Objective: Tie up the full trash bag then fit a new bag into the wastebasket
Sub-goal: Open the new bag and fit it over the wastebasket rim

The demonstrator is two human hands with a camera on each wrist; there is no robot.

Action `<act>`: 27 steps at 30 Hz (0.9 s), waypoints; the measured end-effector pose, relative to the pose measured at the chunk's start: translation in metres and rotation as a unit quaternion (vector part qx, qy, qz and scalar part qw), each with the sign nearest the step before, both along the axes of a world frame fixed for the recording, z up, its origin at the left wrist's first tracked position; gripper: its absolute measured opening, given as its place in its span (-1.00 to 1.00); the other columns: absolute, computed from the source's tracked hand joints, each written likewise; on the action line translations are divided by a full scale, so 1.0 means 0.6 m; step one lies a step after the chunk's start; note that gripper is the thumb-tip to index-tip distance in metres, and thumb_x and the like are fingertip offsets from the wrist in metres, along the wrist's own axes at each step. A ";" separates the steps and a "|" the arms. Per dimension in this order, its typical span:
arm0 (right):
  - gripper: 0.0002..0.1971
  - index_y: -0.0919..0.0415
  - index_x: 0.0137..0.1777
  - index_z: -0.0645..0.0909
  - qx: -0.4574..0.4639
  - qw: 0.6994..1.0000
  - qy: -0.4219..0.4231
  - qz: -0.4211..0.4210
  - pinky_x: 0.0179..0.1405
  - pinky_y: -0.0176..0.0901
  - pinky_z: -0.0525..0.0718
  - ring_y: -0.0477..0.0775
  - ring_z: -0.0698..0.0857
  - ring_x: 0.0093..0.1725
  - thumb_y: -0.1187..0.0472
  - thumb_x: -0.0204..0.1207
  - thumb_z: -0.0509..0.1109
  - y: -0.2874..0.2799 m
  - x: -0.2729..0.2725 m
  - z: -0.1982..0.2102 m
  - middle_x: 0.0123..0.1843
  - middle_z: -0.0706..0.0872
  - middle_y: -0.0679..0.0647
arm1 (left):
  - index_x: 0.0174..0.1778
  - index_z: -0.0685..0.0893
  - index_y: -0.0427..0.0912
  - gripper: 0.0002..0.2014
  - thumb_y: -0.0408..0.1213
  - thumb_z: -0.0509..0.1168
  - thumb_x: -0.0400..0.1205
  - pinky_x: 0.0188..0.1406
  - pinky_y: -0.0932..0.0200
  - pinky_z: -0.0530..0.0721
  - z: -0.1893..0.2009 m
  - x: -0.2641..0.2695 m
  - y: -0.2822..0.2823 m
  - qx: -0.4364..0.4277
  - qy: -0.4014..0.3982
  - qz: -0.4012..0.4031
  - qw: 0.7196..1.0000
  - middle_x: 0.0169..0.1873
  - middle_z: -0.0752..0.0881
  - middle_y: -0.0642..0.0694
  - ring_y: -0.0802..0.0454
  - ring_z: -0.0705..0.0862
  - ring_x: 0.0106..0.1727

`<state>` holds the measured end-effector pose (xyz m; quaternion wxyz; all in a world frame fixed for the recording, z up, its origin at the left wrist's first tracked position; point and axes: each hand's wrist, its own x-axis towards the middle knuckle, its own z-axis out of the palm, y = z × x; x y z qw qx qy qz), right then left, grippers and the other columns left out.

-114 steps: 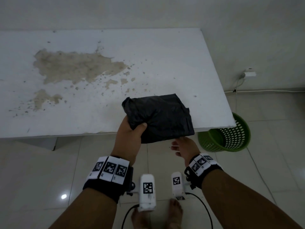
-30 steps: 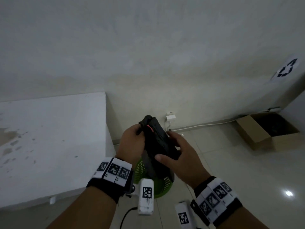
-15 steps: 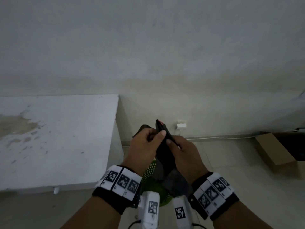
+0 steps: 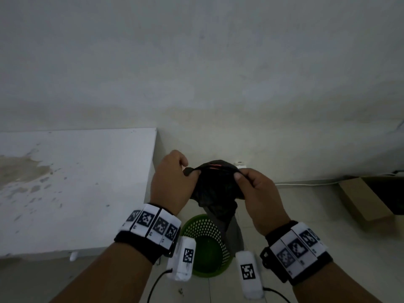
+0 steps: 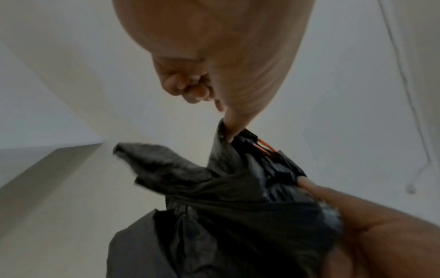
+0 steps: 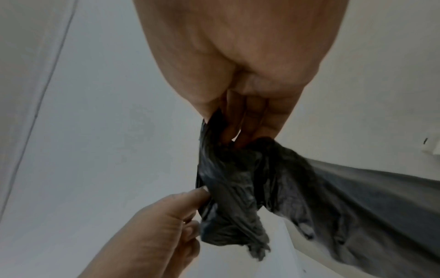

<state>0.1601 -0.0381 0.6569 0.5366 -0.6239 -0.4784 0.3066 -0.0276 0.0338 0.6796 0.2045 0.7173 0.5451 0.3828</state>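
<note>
A new black trash bag (image 4: 215, 189) with an orange drawstring (image 5: 265, 146) hangs between my two hands above the green perforated wastebasket (image 4: 204, 246). My left hand (image 4: 172, 184) pinches the bag's top edge on the left; my right hand (image 4: 255, 193) pinches it on the right, and the mouth is stretched a little between them. The bag's lower part (image 6: 357, 206) dangles unfolded toward the basket. In the left wrist view the left thumb and fingers (image 5: 232, 126) clamp the black bag (image 5: 238, 197). In the right wrist view the right fingers (image 6: 240, 120) are tucked into the crumpled plastic.
A white stained table (image 4: 76, 184) stands to the left, its corner close to the basket. An open cardboard box (image 4: 367, 197) sits on the tiled floor at the right. A white cable (image 4: 306, 184) runs along the wall's foot behind the bag.
The folded bag left the table and came over the basket. In the last second my hands moved apart, spreading the bag's top, and its lower part dropped down.
</note>
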 end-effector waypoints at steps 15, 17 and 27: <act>-0.73 0.62 0.07 0.67 -0.078 0.946 0.310 0.055 0.18 0.10 0.71 0.31 0.75 0.05 0.38 0.65 0.24 0.016 -0.035 0.006 0.09 0.76 0.53 | -0.13 0.87 -0.07 -0.73 0.02 0.37 0.64 -0.03 0.16 0.77 0.008 0.033 -0.016 -0.173 -0.181 -0.155 0.956 -0.22 0.86 0.03 0.17 0.82 -0.11; -0.71 0.62 0.04 0.66 -0.078 0.944 0.313 0.066 0.20 0.16 0.68 0.30 0.72 0.02 0.31 0.59 0.29 0.017 -0.037 0.004 0.01 0.73 0.51 | -0.25 0.84 -0.06 -0.79 -0.14 0.39 0.65 -0.18 0.17 0.69 -0.004 0.033 -0.005 -0.116 -0.120 -0.175 0.970 -0.33 0.80 0.10 0.21 0.77 -0.22; -0.58 0.51 -0.28 0.56 -0.097 0.983 0.084 -0.133 -0.27 0.18 0.75 0.41 0.77 -0.25 0.04 0.37 0.36 0.013 0.035 -0.034 -0.23 0.72 0.48 | 0.01 0.85 -0.04 -0.78 -0.16 0.28 0.70 -0.15 0.32 0.64 -0.025 0.013 0.033 0.051 -0.031 -0.006 0.998 -0.14 0.78 -0.01 0.09 0.71 -0.11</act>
